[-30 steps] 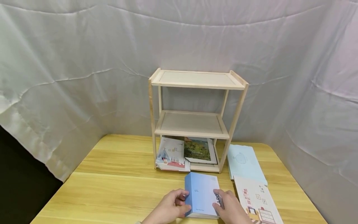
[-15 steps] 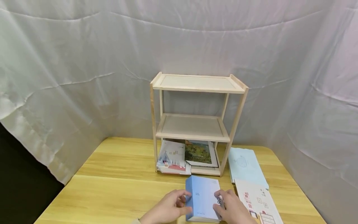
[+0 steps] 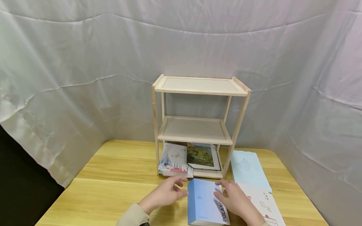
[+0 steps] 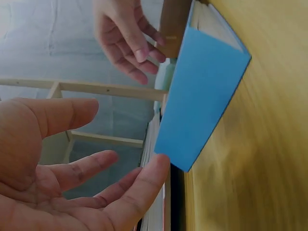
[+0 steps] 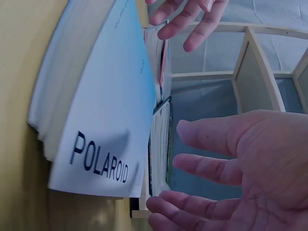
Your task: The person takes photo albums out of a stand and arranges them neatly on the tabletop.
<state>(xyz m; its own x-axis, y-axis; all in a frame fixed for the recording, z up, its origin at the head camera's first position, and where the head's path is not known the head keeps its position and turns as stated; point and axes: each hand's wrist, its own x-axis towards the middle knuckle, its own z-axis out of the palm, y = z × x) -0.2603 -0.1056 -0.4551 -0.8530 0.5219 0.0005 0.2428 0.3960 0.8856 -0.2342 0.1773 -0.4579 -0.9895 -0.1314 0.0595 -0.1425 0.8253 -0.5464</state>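
A thick blue book [image 3: 205, 204] with "POLAROID" on its pale cover lies flat on the wooden table before the shelf. Its blue spine [image 4: 202, 96] faces left in the left wrist view, and its page edges show in the right wrist view. My left hand [image 3: 167, 194] hovers beside the spine, fingers parted and loosely bent, holding nothing. Over the cover's right side is my right hand [image 3: 236, 197], also with nothing between thumb and fingers; in the right wrist view the right hand [image 5: 260, 168] is apart from the cover [image 5: 106, 110].
Behind the book stands a light wooden three-tier shelf [image 3: 195, 139]. On its bottom tier lean a white illustrated book [image 3: 173, 158] and a book with a tree picture [image 3: 200, 155]. At right lie a pale blue book [image 3: 249, 169] and a white illustrated book [image 3: 264, 204].
Both hands have let go of the blue book. The left hand moved away from its spine and the right lifted off its right edge, uncovering the lettering. The book stays put.
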